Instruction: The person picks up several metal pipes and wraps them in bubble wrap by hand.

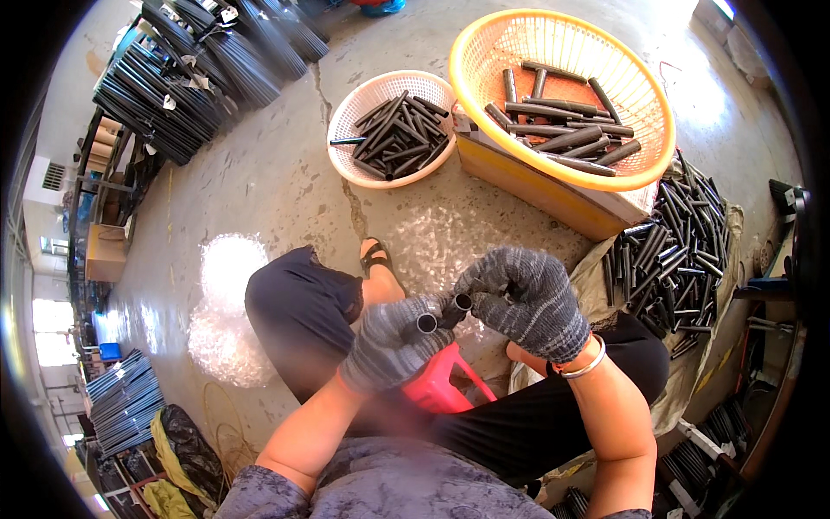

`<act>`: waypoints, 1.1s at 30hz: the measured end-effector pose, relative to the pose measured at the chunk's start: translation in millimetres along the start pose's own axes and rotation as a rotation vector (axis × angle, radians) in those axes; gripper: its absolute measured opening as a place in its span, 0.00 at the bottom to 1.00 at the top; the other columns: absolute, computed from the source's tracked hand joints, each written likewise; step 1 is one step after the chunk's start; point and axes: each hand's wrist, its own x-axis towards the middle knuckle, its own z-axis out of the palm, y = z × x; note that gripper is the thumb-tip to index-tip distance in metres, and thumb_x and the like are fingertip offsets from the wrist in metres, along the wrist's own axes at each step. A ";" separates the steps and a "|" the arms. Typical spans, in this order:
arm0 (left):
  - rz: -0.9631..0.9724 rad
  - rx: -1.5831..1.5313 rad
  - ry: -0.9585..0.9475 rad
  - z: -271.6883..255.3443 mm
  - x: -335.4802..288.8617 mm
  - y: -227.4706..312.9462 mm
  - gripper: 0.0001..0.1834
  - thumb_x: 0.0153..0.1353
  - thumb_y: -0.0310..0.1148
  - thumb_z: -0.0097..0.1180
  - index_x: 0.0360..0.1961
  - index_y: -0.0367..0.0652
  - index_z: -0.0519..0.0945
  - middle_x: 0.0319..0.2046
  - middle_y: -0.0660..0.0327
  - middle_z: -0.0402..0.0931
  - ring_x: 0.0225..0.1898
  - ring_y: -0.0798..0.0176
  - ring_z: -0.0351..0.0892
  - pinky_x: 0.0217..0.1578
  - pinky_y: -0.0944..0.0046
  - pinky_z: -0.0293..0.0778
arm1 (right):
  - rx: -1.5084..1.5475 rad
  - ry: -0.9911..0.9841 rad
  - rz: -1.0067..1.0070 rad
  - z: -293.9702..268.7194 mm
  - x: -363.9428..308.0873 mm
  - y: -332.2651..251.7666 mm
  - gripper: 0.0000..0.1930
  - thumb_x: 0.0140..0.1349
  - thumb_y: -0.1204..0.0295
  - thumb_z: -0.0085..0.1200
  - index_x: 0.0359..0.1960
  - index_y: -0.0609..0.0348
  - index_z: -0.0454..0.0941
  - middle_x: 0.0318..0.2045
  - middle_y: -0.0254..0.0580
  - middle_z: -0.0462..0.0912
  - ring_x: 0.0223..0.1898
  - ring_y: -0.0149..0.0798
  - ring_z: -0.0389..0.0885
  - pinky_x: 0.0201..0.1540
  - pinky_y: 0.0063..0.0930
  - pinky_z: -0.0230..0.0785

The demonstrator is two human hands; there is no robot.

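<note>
Both of my hands wear grey striped knit gloves and meet in front of my lap. My left hand (393,342) is closed around short black tubes (449,315), whose two open ends point up between the hands. Close against the tube ends, my right hand (529,303) has its fingers curled and pinched together. Whatever lies inside that pinch is hidden by the glove. Ahead stand a small white basket (338,143) of black tubes (400,130) and a large orange basket (664,104) with more black tubes (588,143) in it.
The orange basket rests on a cardboard box (527,186). Right of it, loose black tubes (670,251) are piled on a sheet. A heap of clear plastic (229,316) lies left of my knee. A red stool (445,381) is beneath me. Bundled rods (164,95) stand far left.
</note>
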 end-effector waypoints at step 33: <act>-0.438 -0.290 -0.494 -14.8 5.7 -16.2 0.25 0.54 0.24 0.60 0.55 0.35 0.71 0.48 0.58 0.77 0.50 0.63 0.75 0.54 0.64 0.68 | 0.166 0.260 -0.022 -6.8 9.8 11.7 0.05 0.51 0.82 0.58 0.30 0.62 0.76 0.27 0.34 0.79 0.29 0.24 0.73 0.34 0.21 0.68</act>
